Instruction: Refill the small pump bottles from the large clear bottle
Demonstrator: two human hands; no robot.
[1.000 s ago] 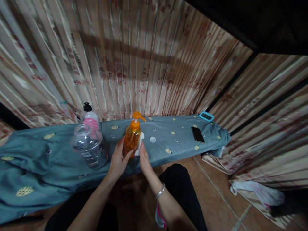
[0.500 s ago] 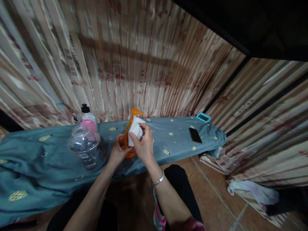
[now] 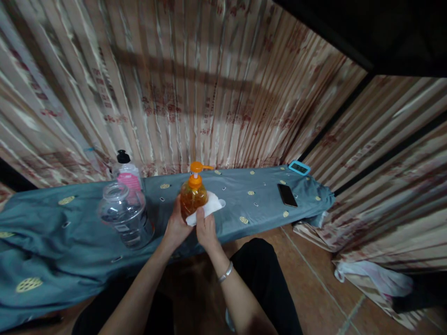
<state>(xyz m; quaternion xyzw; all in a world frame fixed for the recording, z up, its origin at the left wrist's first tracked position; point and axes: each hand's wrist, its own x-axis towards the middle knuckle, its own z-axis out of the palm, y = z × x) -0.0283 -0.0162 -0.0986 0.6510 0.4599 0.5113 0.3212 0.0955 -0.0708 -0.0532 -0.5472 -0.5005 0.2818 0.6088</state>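
An orange pump bottle (image 3: 193, 195) stands upright near the front of the cloth-covered surface, its spout turned to the right. My left hand (image 3: 177, 227) is wrapped round its lower left side; the fingertips are hidden behind the bottle. My right hand (image 3: 206, 228) pinches a white tissue (image 3: 208, 207) and presses it to the bottle's lower right side. A silver bracelet circles the right wrist.
To the left stand a clear plastic jar (image 3: 127, 223) and, behind it, a bottle with a pink label and black cap (image 3: 128, 173). A phone (image 3: 287, 195) and a blue-framed digital clock (image 3: 299, 168) lie to the right. Curtains (image 3: 195, 93) hang close behind.
My right hand with the tissue has moved down from the bottle's upper front to its lower right side. The pump top and the bottle's front now show.
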